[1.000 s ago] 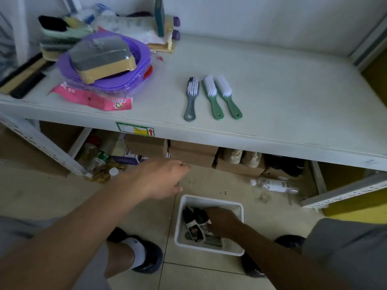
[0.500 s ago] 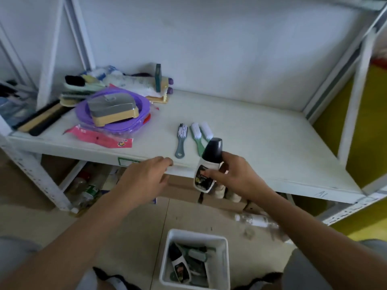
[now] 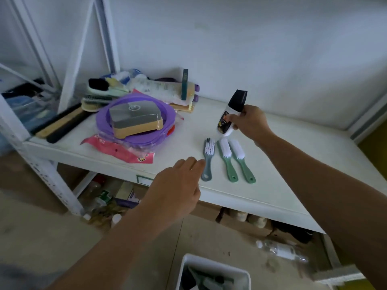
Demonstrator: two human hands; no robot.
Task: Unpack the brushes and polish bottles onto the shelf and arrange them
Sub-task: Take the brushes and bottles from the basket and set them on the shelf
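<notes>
White plastic polish bottle with a black cap (image 3: 223, 124) sits in the grip of the right hand (image 3: 250, 122), thumb across the label and fingers curled round the far side. The bottle leans with its cap towards one o'clock. Its base is low over the white metal shelf (image 3: 293, 153), at twelve o'clock from the bristle heads of the three brushes; whether it touches the board cannot be told.

The brushes lie side by side on the shelf, heads away and handles towards the front edge: a grey-handled brush with white bristles (image 3: 208, 162), then at its three o'clock a green-handled brush (image 3: 228, 162) and a second green-handled brush (image 3: 243, 164).

The left hand (image 3: 176, 189) holds nothing, palm down and fingers straight, over the front edge at eight o'clock from the grey handle, fingertips just beside it.

A white plastic bin (image 3: 209, 261) stands on the floor at six o'clock with dark items inside. At ten o'clock on the shelf, a purple basin (image 3: 101, 120) carries a grey-and-tan block (image 3: 134, 118), with a pink packet (image 3: 117, 149) lying under its near rim.
</notes>
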